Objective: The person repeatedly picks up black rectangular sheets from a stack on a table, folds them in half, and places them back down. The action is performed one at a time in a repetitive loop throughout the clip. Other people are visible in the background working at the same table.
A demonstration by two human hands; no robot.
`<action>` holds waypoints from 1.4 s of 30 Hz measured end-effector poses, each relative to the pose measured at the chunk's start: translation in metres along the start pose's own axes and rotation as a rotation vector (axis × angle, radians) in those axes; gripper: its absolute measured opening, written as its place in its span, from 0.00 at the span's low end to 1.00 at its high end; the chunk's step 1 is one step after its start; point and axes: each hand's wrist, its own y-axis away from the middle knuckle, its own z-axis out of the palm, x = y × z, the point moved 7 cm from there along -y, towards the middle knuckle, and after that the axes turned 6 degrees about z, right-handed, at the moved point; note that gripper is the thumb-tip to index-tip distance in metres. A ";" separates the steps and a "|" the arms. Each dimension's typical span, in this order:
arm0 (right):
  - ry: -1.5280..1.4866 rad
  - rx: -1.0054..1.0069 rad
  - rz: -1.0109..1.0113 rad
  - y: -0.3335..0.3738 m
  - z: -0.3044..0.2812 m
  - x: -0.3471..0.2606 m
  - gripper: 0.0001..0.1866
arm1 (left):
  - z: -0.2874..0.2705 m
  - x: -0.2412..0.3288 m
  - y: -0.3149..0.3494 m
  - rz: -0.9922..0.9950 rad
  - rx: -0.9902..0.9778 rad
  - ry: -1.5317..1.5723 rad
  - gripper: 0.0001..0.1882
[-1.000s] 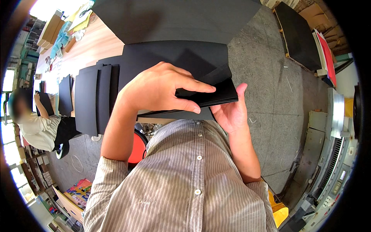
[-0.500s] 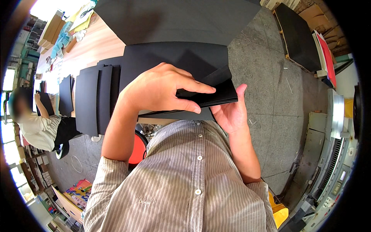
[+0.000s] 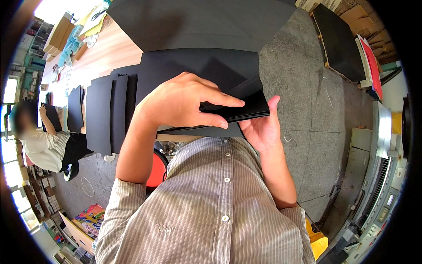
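A small stack of black card sheets [image 3: 251, 110] lies in front of my body, its near right corner lifted. My left hand [image 3: 182, 101] reaches over the stack, with index finger and thumb spread across its upper face and near edge; its other fingers are partly hidden. At the right corner, my right hand [image 3: 263, 132] supports the stack from below. Its thumb stands up beside the corner, and the other fingers are mostly hidden under the sheets. Past the stack lies a wide black sheet [image 3: 176, 61], with a folded-looking black flap [image 3: 247, 86] rising near the left fingertips.
More black sheets [image 3: 100, 114] overlap to the left on a wooden table [image 3: 118, 44]. A large black board [image 3: 206, 22] spans the far side. A person [image 3: 48, 141] sits at left handling black sheets. A red stool [image 3: 157, 169] is by my left elbow; machinery [image 3: 373, 189] stands right.
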 end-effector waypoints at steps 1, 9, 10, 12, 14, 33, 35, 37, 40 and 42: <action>-0.006 0.000 0.000 0.000 0.000 0.000 0.40 | 0.000 0.000 0.000 0.003 0.001 0.000 0.24; -0.040 0.012 0.007 -0.001 -0.004 0.001 0.39 | 0.000 0.001 0.000 -0.015 -0.012 -0.007 0.24; -0.044 0.009 0.008 0.000 -0.004 0.001 0.39 | 0.000 0.001 0.000 -0.017 -0.012 -0.008 0.24; -0.052 0.004 0.009 0.000 -0.005 0.002 0.38 | -0.001 0.001 0.000 -0.013 -0.011 -0.010 0.24; -0.040 -0.003 0.005 0.000 -0.005 0.001 0.38 | -0.001 0.001 0.000 -0.008 -0.008 -0.011 0.24; -0.020 -0.097 0.005 0.001 -0.004 0.001 0.37 | -0.001 0.003 -0.001 -0.003 -0.016 0.017 0.23; -0.028 0.028 0.006 0.003 -0.005 0.003 0.35 | -0.003 0.007 -0.001 0.000 -0.006 0.000 0.23; -0.066 0.016 0.008 0.001 -0.013 0.005 0.35 | -0.003 0.003 0.000 -0.002 0.002 0.014 0.22; -0.016 0.016 0.015 0.002 -0.016 0.006 0.36 | -0.005 0.006 0.001 -0.044 -0.003 -0.058 0.20; -0.011 0.015 0.013 0.001 -0.017 0.006 0.34 | -0.005 0.007 0.005 -0.015 0.043 -0.129 0.19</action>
